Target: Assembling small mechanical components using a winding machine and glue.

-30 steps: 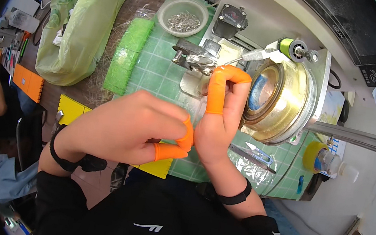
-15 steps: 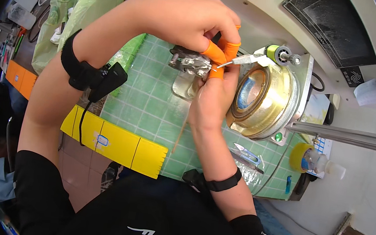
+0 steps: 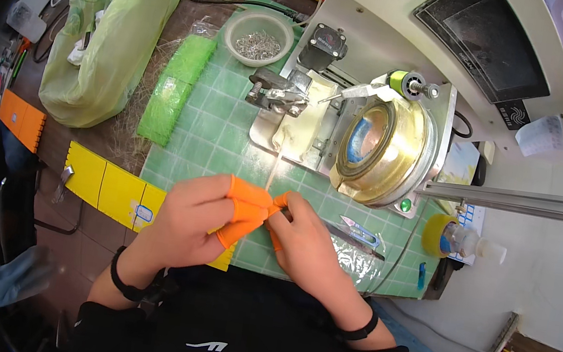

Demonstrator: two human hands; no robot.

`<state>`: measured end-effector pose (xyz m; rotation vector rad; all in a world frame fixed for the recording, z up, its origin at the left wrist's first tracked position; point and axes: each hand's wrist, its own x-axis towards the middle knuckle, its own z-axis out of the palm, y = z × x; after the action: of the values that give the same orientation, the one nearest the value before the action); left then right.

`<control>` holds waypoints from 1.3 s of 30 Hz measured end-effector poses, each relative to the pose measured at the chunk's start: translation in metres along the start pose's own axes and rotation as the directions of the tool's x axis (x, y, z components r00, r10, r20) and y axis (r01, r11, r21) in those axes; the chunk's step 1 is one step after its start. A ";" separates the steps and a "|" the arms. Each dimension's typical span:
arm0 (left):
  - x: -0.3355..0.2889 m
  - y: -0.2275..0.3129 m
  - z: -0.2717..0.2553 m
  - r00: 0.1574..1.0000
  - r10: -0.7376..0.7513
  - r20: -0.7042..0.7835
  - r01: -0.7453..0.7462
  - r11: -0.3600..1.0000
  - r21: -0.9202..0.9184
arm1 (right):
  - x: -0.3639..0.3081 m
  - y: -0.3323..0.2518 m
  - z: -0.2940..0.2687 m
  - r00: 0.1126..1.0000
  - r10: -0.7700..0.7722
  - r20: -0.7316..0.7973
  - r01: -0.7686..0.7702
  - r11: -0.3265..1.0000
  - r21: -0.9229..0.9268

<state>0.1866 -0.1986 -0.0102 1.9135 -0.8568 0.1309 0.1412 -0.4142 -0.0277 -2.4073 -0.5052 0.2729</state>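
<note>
My left hand (image 3: 200, 218) and my right hand (image 3: 308, 243) meet just in front of my body, over the near part of the green gridded mat. Both wear orange finger cots, and their fingertips are pinched close together. Whatever they pinch is too small or hidden to make out. A thin pale stick (image 3: 274, 168) runs from the machine's base down to the left fingertips, where its near end goes out of sight. Beyond stands a bench machine with a metal clamp (image 3: 279, 93), a slim pointed nozzle (image 3: 336, 97) and a round brass-coloured drum (image 3: 389, 151).
A bowl of small metal pieces (image 3: 258, 44) sits behind the clamp. Left of it lie a green pad (image 3: 177, 89) and a light green plastic bag (image 3: 109, 44). Blue-handled thread snips (image 3: 361, 232) rest to the right, near a yellow tape roll (image 3: 439, 234). Yellow strips (image 3: 110, 188) line the front edge.
Both hands have left the clamp and nozzle and come back toward my body, still close together. The clamp, the bowl and the machine's base now show uncovered.
</note>
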 end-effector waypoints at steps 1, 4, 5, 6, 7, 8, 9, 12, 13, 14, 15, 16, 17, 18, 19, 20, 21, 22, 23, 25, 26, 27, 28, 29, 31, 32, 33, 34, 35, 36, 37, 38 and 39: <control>0.000 -0.002 0.005 0.995 -0.031 -0.091 0.019 0.992 -0.126 | 0.001 0.001 0.003 0.998 -0.046 -0.033 0.045 0.998 -0.053; -0.002 -0.002 0.017 0.990 -0.052 -0.130 0.032 0.987 -0.155 | 0.008 0.003 0.008 0.994 -0.079 -0.076 0.072 0.993 -0.090; -0.002 -0.001 0.019 0.990 -0.045 -0.131 0.025 0.988 -0.155 | 0.011 0.003 0.008 0.994 -0.063 -0.085 0.057 0.996 -0.065; -0.003 -0.001 0.021 0.987 -0.062 -0.148 0.038 0.986 -0.161 | 0.014 0.003 0.007 0.994 -0.063 -0.089 0.057 0.996 -0.068; -0.003 0.000 0.022 0.983 -0.080 -0.164 0.052 0.985 -0.167 | 0.017 0.002 0.006 0.985 -0.063 -0.161 0.055 0.997 -0.053; -0.003 0.000 0.022 0.983 -0.076 -0.164 0.049 0.985 -0.166 | 0.021 0.001 0.003 0.971 -0.062 -0.231 0.055 0.998 -0.037; -0.004 0.000 0.022 0.981 -0.099 -0.169 0.069 0.982 -0.178 | 0.024 -0.001 0.000 0.971 -0.063 -0.232 0.055 0.998 -0.040; -0.004 -0.002 0.020 0.978 -0.109 -0.177 0.076 0.980 -0.183 | 0.027 -0.005 -0.006 0.933 -0.006 -0.359 -0.008 0.999 -0.036; -0.003 -0.003 0.020 0.980 -0.096 -0.176 0.065 0.982 -0.175 | 0.022 -0.002 -0.004 0.919 -0.007 -0.394 -0.021 0.998 -0.066; -0.004 -0.004 0.021 0.978 -0.097 -0.186 0.065 0.983 -0.175 | 0.015 0.000 -0.002 0.904 -0.009 -0.427 -0.035 0.995 -0.095; -0.008 -0.006 0.024 0.973 -0.113 -0.200 0.076 0.980 -0.185 | 0.007 0.001 -0.001 0.909 -0.022 -0.416 -0.021 0.995 -0.098; -0.009 -0.007 0.026 0.969 -0.127 -0.214 0.083 0.976 -0.202 | -0.003 0.001 -0.002 0.911 -0.006 -0.412 -0.017 0.998 -0.053; -0.009 -0.007 0.026 0.964 -0.132 -0.229 0.085 0.975 -0.204 | -0.012 0.001 -0.004 0.914 0.010 -0.405 -0.014 1.000 -0.008; -0.009 -0.008 0.029 0.965 -0.133 -0.224 0.085 0.974 -0.211 | -0.021 0.003 -0.009 0.918 0.000 -0.396 -0.008 1.000 -0.018; -0.009 -0.008 0.030 0.967 -0.137 -0.216 0.089 0.972 -0.218 | -0.030 0.003 -0.015 0.911 -0.069 -0.405 0.064 0.998 -0.026; -0.008 -0.007 0.031 0.963 -0.143 -0.227 0.092 0.971 -0.222 | -0.038 0.002 -0.018 0.900 -0.137 -0.414 0.136 0.990 -0.032; -0.008 -0.008 0.031 0.963 -0.134 -0.233 0.083 0.972 -0.218 | -0.046 0.001 -0.016 0.888 -0.127 -0.441 0.148 0.989 0.011; -0.008 -0.009 0.032 0.963 -0.125 -0.238 0.073 0.974 -0.214 | -0.047 0.000 -0.016 0.891 -0.126 -0.437 0.145 0.989 0.011; -0.007 -0.010 0.033 0.963 -0.128 -0.239 0.075 0.973 -0.218 | -0.047 -0.003 -0.017 0.868 -0.154 -0.472 0.200 0.979 0.048; -0.009 -0.012 0.031 0.965 -0.103 -0.242 0.058 0.981 -0.184 | -0.044 -0.009 -0.018 0.844 -0.171 -0.508 0.251 0.964 0.092; -0.011 -0.012 0.031 0.965 -0.108 -0.238 0.064 0.981 -0.185 | -0.037 -0.011 -0.020 0.848 -0.184 -0.497 0.252 0.965 0.072; -0.011 -0.012 0.031 0.962 -0.127 -0.240 0.081 0.978 -0.193 | -0.034 -0.012 -0.022 0.851 -0.199 -0.486 0.254 0.966 0.048; -0.011 -0.012 0.030 0.959 -0.147 -0.242 0.099 0.975 -0.200 | -0.034 -0.010 -0.021 0.852 -0.198 -0.485 0.254 0.966 0.051; -0.012 -0.011 0.029 0.959 -0.150 -0.241 0.102 0.975 -0.199 | -0.035 -0.007 -0.020 0.858 -0.196 -0.476 0.244 0.969 0.041; -0.009 -0.013 0.026 0.969 -0.071 -0.235 0.036 0.988 -0.148 | -0.038 0.003 -0.015 0.859 -0.206 -0.469 0.246 0.969 0.026; -0.007 -0.013 0.025 0.969 -0.065 -0.240 0.031 0.989 -0.142 | -0.048 0.006 -0.009 0.871 -0.173 -0.460 0.243 0.965 0.098; -0.007 -0.009 0.027 0.968 -0.066 -0.241 0.030 0.988 -0.150 | -0.053 0.006 -0.007 0.884 -0.140 -0.446 0.238 0.956 0.171; -0.007 -0.006 0.028 0.968 -0.065 -0.241 0.027 0.987 -0.157 | -0.050 0.006 -0.006 0.882 -0.146 -0.448 0.244 0.955 0.169; -0.007 -0.004 0.028 0.968 -0.059 -0.244 0.022 0.988 -0.153 | -0.042 0.004 -0.005 0.919 -0.122 -0.375 0.174 0.979 0.107; -0.007 -0.002 0.028 0.966 -0.064 -0.251 0.028 0.989 -0.145 | -0.034 -0.001 -0.003 0.948 -0.090 -0.305 0.108 0.993 0.042; -0.008 -0.001 0.028 0.964 -0.068 -0.256 0.031 0.989 -0.144 | -0.028 -0.009 -0.003 0.976 0.048 -0.212 -0.004 0.979 0.202; -0.009 -0.001 0.029 0.965 -0.060 -0.254 0.024 0.989 -0.143 | -0.026 -0.014 -0.005 0.974 0.049 -0.220 -0.004 0.980 0.200; -0.009 0.000 0.028 0.966 -0.066 -0.251 0.033 0.991 -0.132 | -0.024 -0.019 -0.008 0.982 0.101 -0.161 -0.070 0.980 0.185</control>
<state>0.1723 -0.2168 -0.0285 1.7520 -0.6282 0.2800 0.1168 -0.4154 -0.0083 -2.2549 -0.2868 0.1415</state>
